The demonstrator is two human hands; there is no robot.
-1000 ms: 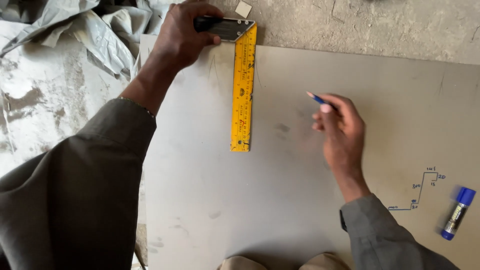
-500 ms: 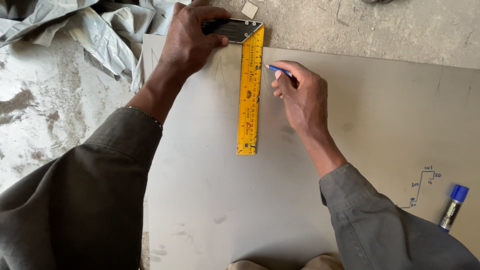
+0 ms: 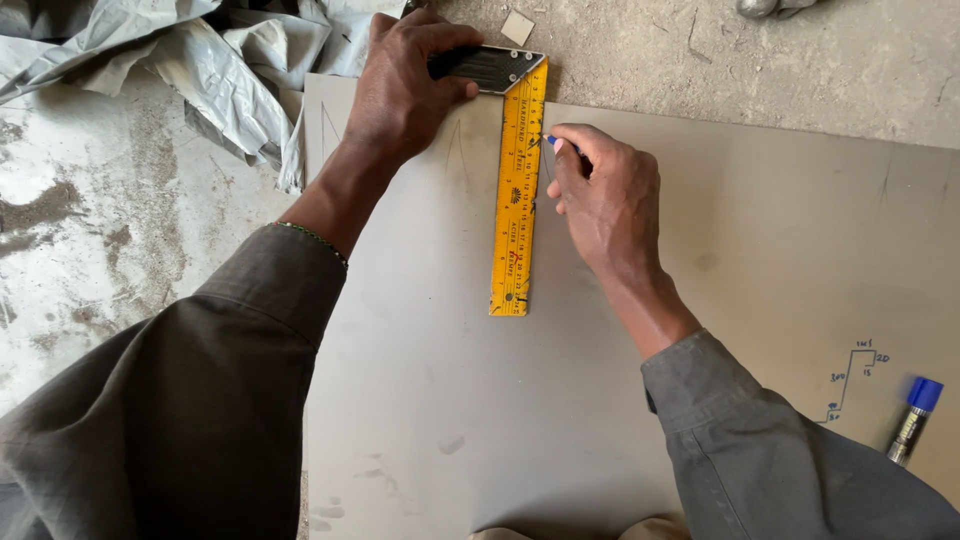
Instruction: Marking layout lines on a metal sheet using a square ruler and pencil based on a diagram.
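A yellow try square lies on a grey metal sheet, its blade running toward me and its dark stock against the sheet's far edge. My left hand presses down on the stock. My right hand grips a blue pen, whose tip touches the sheet at the blade's right edge near the top. A small pen sketch with dimensions is drawn at the sheet's right side.
A blue-capped marker lies on the sheet at the lower right. Crumpled grey plastic sheeting sits at the upper left on a rough concrete floor. A small square white chip lies beyond the sheet.
My right hand has moved left and up from the open sheet to the square's blade, bringing the pen tip against it. My left hand has stayed on the stock.
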